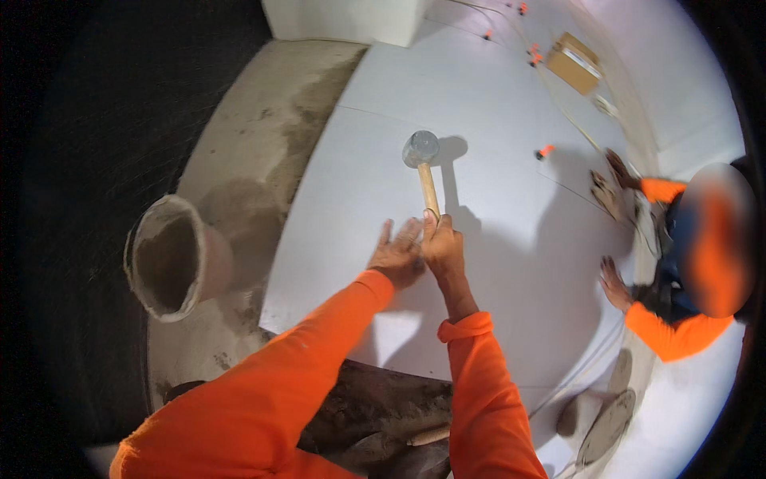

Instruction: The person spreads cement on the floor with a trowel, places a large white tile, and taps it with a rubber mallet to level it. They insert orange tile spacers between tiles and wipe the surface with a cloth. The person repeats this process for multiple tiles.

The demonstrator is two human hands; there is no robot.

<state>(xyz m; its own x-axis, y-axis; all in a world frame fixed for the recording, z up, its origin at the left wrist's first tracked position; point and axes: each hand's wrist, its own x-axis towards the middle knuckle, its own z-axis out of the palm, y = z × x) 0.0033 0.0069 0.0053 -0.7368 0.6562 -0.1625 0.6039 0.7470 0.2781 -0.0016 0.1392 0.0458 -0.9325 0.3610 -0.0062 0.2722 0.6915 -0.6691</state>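
Note:
My right hand (444,249) is wrapped round the wooden handle of a rubber mallet (421,149). The mallet's grey head is raised over a large white floor tile (351,199) and casts a shadow on it. Beside the right hand, my left hand (399,254) reaches out with its fingers apart, slightly blurred and holding nothing. Whether it touches the tile or hovers just above, I cannot tell. Below my forearms the tile's near edge meets dark, rough mortar (375,399), where a wooden-handled tool (431,435) lies partly hidden by my right sleeve.
A mortar-stained bucket (199,259) stands on the left, another (606,427) at the lower right. A co-worker (678,247) in orange sleeves crouches at right, hands on the white surface. Orange-and-black pieces (544,152), a cable (570,120) and a cardboard box (573,62) lie farther off.

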